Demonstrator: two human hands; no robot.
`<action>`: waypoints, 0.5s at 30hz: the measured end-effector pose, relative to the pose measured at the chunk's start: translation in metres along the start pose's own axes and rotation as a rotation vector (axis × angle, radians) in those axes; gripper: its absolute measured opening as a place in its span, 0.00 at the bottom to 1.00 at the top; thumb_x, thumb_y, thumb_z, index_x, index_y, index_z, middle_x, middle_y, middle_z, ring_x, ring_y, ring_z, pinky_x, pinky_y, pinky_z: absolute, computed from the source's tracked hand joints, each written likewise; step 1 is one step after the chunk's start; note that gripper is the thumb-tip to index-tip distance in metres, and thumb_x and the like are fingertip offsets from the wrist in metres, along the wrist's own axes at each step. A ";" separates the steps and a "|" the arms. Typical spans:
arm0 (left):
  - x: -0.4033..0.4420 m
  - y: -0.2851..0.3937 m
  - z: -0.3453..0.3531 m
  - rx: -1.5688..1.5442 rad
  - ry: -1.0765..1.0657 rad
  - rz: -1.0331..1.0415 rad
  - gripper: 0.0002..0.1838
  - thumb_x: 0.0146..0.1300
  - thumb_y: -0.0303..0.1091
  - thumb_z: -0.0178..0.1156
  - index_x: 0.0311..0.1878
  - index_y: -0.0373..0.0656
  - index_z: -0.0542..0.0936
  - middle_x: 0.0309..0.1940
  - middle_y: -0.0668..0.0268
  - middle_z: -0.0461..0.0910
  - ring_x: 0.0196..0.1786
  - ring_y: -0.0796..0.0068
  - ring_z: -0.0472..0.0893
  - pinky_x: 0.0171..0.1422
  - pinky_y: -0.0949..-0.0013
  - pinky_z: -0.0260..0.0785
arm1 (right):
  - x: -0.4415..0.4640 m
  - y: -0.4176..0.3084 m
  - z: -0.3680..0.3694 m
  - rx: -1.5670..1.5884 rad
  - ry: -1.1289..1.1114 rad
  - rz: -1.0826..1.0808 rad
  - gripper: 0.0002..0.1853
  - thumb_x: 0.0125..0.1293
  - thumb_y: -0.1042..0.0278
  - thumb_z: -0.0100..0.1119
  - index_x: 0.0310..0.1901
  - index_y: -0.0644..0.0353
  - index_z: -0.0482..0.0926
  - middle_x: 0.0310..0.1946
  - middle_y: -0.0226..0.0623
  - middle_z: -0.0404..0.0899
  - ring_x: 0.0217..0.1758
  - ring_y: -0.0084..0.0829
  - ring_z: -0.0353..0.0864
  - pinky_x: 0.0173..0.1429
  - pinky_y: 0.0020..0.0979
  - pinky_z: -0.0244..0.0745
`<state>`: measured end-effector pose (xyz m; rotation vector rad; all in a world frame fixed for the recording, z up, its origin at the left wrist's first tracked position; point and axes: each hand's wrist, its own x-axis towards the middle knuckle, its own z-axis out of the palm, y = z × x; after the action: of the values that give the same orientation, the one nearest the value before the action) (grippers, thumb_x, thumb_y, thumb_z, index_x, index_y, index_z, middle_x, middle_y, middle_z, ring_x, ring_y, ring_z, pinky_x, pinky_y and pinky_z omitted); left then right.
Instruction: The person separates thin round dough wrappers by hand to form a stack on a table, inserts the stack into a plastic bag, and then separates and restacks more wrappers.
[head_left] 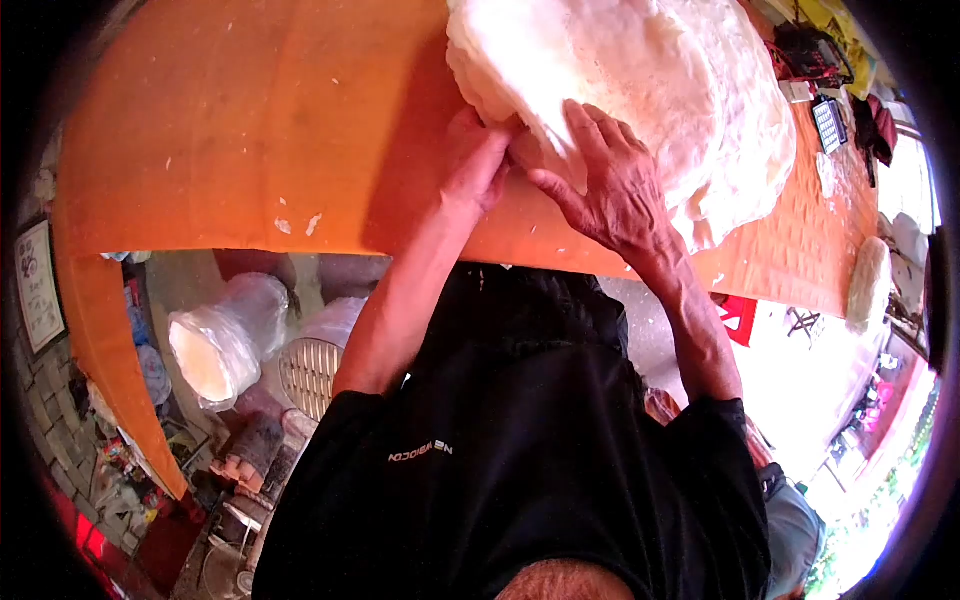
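Observation:
A thick, fluffy white mass of wadding [700,120] lies on the orange-covered table [250,120], its near edge in front of me. At its left corner my left hand [480,160] is closed on the edge, the fingertips partly hidden by the fluff. My right hand [615,190] rests on the near side of the wadding, fingers stretched out and thumb apart. Both hands are close together. Whether the wadding is cotton or silk floss I cannot tell.
Small white tufts [314,224] are scattered over the tabletop. Below its front edge stand a plastic-wrapped roll [230,340] and a slatted seat [312,375]. A calculator [828,125] and dark bags lie at the far right. A framed sheet [40,285] is at the left.

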<state>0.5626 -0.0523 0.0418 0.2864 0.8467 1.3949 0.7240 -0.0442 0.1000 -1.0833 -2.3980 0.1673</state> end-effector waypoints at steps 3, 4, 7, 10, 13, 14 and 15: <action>0.006 -0.018 -0.006 0.027 0.031 -0.003 0.21 0.60 0.23 0.61 0.58 0.36 0.72 0.53 0.61 0.77 0.54 0.70 0.78 0.55 0.68 0.74 | 0.000 -0.009 0.003 -0.011 -0.058 0.157 0.21 0.59 0.59 0.60 0.49 0.64 0.71 0.38 0.48 0.78 0.39 0.49 0.81 0.39 0.45 0.77; 0.006 -0.019 -0.006 0.026 0.052 0.014 0.22 0.60 0.23 0.61 0.58 0.36 0.72 0.53 0.61 0.77 0.54 0.70 0.78 0.54 0.68 0.74 | 0.000 -0.007 0.010 -0.039 -0.041 0.151 0.15 0.59 0.63 0.58 0.44 0.62 0.73 0.34 0.47 0.79 0.37 0.46 0.81 0.37 0.45 0.77; 0.005 -0.019 -0.005 -0.115 0.063 -0.007 0.22 0.58 0.22 0.62 0.58 0.37 0.72 0.51 0.62 0.78 0.52 0.69 0.79 0.54 0.66 0.75 | 0.001 -0.004 0.007 -0.166 -0.170 0.234 0.18 0.53 0.72 0.58 0.48 0.60 0.77 0.38 0.45 0.82 0.42 0.47 0.82 0.43 0.43 0.78; 0.014 -0.033 -0.024 -0.033 -0.046 0.032 0.27 0.63 0.33 0.63 0.64 0.42 0.68 0.58 0.63 0.74 0.60 0.66 0.74 0.64 0.60 0.71 | 0.027 0.022 -0.019 -0.567 -0.308 0.271 0.02 0.58 0.72 0.53 0.30 0.53 0.75 0.20 0.40 0.78 0.26 0.45 0.81 0.29 0.42 0.74; 0.008 -0.044 -0.039 -0.037 0.022 0.052 0.26 0.62 0.30 0.63 0.63 0.41 0.68 0.58 0.63 0.74 0.60 0.65 0.75 0.64 0.60 0.71 | 0.054 0.007 -0.107 -0.128 -0.141 0.119 0.07 0.62 0.71 0.51 0.37 0.50 0.79 0.25 0.41 0.80 0.28 0.45 0.82 0.29 0.39 0.75; -0.002 -0.039 -0.033 -0.019 0.104 0.022 0.27 0.62 0.29 0.62 0.64 0.41 0.67 0.58 0.63 0.74 0.59 0.64 0.75 0.64 0.59 0.70 | 0.052 -0.003 -0.111 -0.319 -0.102 0.164 0.07 0.62 0.70 0.52 0.38 0.50 0.80 0.27 0.42 0.80 0.30 0.44 0.82 0.31 0.39 0.76; -0.008 -0.035 -0.031 -0.021 0.094 0.026 0.27 0.62 0.29 0.62 0.64 0.41 0.67 0.58 0.63 0.74 0.59 0.64 0.75 0.64 0.59 0.70 | 0.054 -0.011 -0.112 -0.509 -0.058 0.207 0.07 0.62 0.69 0.53 0.38 0.51 0.80 0.29 0.42 0.81 0.32 0.44 0.83 0.33 0.38 0.77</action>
<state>0.5686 -0.0753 0.0013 0.2179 0.9081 1.4496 0.7410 -0.0224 0.2222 -1.5697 -2.4380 -0.3681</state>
